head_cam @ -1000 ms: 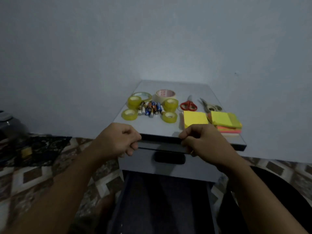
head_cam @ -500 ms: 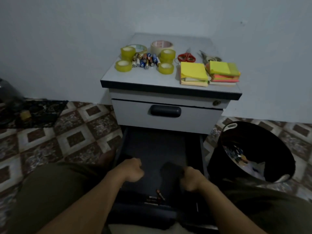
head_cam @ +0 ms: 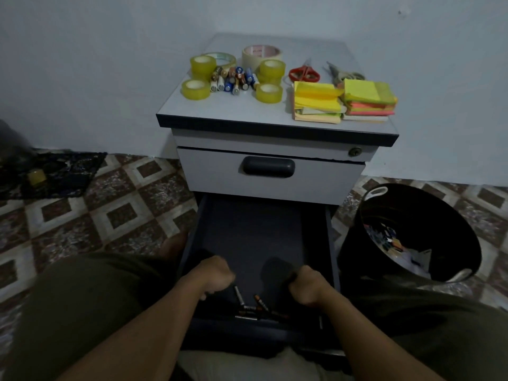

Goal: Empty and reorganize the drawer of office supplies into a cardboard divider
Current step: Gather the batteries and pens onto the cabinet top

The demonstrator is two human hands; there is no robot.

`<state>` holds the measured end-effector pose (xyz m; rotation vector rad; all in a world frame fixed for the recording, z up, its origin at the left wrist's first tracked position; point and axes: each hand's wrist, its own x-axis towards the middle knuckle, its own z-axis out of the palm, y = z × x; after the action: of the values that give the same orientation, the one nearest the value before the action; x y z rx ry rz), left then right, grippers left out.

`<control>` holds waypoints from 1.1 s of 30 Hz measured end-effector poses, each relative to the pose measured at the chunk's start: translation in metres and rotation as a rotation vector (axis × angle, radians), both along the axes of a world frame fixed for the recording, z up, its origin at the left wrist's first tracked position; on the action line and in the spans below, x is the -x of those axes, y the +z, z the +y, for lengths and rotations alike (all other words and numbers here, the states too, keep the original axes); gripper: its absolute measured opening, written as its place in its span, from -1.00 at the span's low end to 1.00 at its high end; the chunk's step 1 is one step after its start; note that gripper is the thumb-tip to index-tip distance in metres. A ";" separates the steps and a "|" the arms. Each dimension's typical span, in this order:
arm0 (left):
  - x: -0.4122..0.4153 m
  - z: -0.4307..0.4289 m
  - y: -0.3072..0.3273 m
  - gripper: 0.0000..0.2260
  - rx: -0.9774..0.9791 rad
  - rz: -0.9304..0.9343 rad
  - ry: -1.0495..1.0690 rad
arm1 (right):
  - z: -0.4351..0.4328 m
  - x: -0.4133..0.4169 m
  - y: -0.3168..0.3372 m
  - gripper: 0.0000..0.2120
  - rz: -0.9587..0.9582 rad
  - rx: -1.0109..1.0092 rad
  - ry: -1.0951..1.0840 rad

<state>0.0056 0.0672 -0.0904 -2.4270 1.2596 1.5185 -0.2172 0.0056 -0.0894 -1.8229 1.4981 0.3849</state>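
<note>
Drawer [head_cam: 255, 243] pulled out low from the cabinet [head_cam: 272, 182], almost bare. Left hand [head_cam: 215, 274] and right hand [head_cam: 306, 288] both curled into fists inside it, near the front wall; grip on each closed, but whether either encloses anything cannot be told from this angle.

Loose batteries [head_cam: 251, 307] lie against the front wall, probably rolled there as the drawer slid out. From the left grip they sit at about 4 o'clock, just beside it; from the right grip at about 8 o'clock, near. Neither hand is seen touching them.

Sorted goods on the cabinet top serving as bench [head_cam: 233, 114], at 12 o'clock from the hands: tape rolls [head_cam: 195, 89] ringed around a battery pile [head_cam: 233, 78], scissors [head_cam: 303, 73], sticky-note stacks [head_cam: 316, 101]. Grouping by kind looks like staging for the divider.

Black bin [head_cam: 450, 226] at 2 o'clock on the floor, scraps inside, likely for discards.

Cardboard divider not in view. Judgement: emptying nearly done; the remaining batteries come next.
</note>
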 end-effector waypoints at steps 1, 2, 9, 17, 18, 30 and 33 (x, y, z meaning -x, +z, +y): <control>0.000 0.002 -0.001 -0.70 -0.013 -0.022 -0.021 | 0.001 0.000 0.001 -0.64 0.036 -0.014 0.018; 0.001 0.005 -0.003 -0.70 -0.025 -0.028 -0.039 | 0.003 0.001 0.000 -0.63 0.066 -0.030 0.036; 0.019 0.007 -0.009 -0.81 -0.036 0.251 0.064 | 0.013 -0.002 -0.013 -0.49 -0.009 -0.134 0.105; 0.027 0.010 -0.021 -0.63 0.049 0.323 0.109 | 0.022 -0.009 -0.023 -0.63 -0.143 -0.093 0.079; 0.025 0.010 -0.022 -0.54 0.052 0.294 0.050 | 0.023 -0.009 -0.025 -0.62 -0.160 -0.085 0.083; 0.027 0.010 -0.036 -0.26 0.209 0.098 -0.338 | 0.016 -0.005 -0.035 -0.56 -0.182 0.063 0.185; 0.022 0.008 -0.038 -0.28 0.218 0.095 -0.240 | 0.012 -0.003 -0.035 -0.58 -0.219 0.095 0.102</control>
<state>-0.0161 0.0756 -0.1287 -2.2372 1.7483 1.5153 -0.2143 0.0173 -0.1245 -1.9520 1.2967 0.1587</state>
